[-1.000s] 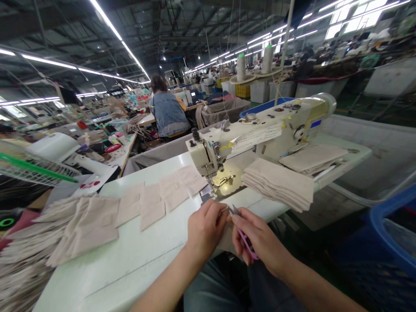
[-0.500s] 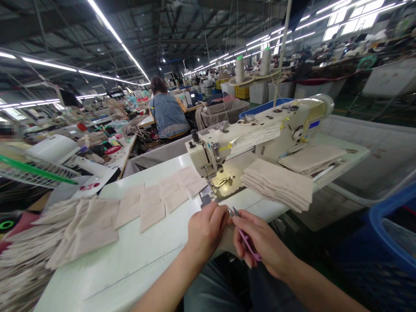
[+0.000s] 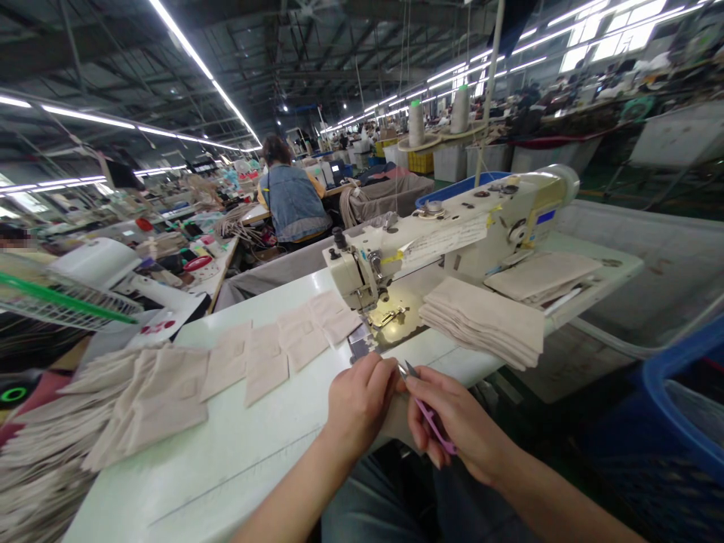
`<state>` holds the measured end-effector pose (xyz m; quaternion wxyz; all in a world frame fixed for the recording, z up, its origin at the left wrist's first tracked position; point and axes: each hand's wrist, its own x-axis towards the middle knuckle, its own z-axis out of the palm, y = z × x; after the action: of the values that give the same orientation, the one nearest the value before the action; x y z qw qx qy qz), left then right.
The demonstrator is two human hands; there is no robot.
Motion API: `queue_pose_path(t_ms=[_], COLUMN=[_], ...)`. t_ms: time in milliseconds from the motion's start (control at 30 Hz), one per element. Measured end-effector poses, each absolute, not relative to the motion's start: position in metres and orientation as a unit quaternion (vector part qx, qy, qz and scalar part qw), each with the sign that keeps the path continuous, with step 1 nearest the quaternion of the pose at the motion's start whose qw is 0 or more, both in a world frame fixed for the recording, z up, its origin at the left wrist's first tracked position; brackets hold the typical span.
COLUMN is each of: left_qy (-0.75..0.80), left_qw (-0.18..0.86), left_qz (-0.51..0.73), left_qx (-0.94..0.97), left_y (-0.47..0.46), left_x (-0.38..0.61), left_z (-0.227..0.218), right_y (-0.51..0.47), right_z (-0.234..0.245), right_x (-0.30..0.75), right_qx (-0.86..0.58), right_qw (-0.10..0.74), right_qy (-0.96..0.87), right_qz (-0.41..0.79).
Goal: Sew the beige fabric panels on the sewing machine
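My right hand [image 3: 449, 418] is closed around pink-handled thread snips [image 3: 434, 426]. Their metal blades point up and stand slightly apart, close to the fingertips of my left hand [image 3: 359, 396]. That left hand is closed in a pinch at the table's front edge. A beige fabric piece [image 3: 397, 424] hangs below its fingers, mostly hidden by both hands. Just beyond them stands a cream sewing machine [image 3: 362, 271], its needle area and metal plate [image 3: 404, 317] bare of fabric. To the right of the plate lies a stack of folded beige fabric pieces [image 3: 486, 317].
Several flat beige pieces [image 3: 265, 362] lie in a row leftward on the pale table [image 3: 237, 460], beside larger piles [image 3: 147, 400]. A white fan [image 3: 96, 264] stands at far left. A blue basket [image 3: 673, 422] is at right. A person in a denim vest [image 3: 297, 200] sits ahead.
Almost nothing differs. Both hands and the snips keep their place, with only a very slight shift of the fingers and the view.
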<state>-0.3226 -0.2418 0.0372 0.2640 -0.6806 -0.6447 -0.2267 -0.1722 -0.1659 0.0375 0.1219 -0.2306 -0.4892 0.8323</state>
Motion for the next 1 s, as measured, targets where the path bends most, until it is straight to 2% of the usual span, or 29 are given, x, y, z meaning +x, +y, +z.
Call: queue_pose_path(t_ms=[300,533,667,767,900,1000], left_qy=[-0.631,-0.622,-0.635,-0.663,-0.717,-0.715], left_qw=[0.287,0.302,0.255,0.175,-0.044,-0.186], left_qz=[-0.187,-0.199,-0.231,-0.281,-0.413,-0.496], left_qx=[-0.697,-0.694,-0.692,-0.671,-0.559,-0.456], left_y=[-0.244,-0.238,-0.236,-0.234,-0.231,-0.231], left_x=[-0.324,-0.321,-0.317,-0.315,-0.312,-0.314], left_z=[0.037,0.031,0.032,0.033,0.036,0.040], right_y=[-0.167,-0.184,-0.196,-0.199,-0.186,-0.163], right_z=[0.044,0.034,0.022,0.019,0.021,0.020], right_x=[-0.172,-0.187,-0.190,-0.185,-0.176,-0.172], right_qx=[-0.236,-0.275,-0.290,-0.273,-0.229,-0.238], right_qw=[0.124,0.216,0.270,0.314,0.348,0.378], right_qy=[-0.476,-0.439,-0.485,-0.526,-0.582,-0.645], right_qz=[0.838,0.828,0.780,0.741,0.699,0.620])
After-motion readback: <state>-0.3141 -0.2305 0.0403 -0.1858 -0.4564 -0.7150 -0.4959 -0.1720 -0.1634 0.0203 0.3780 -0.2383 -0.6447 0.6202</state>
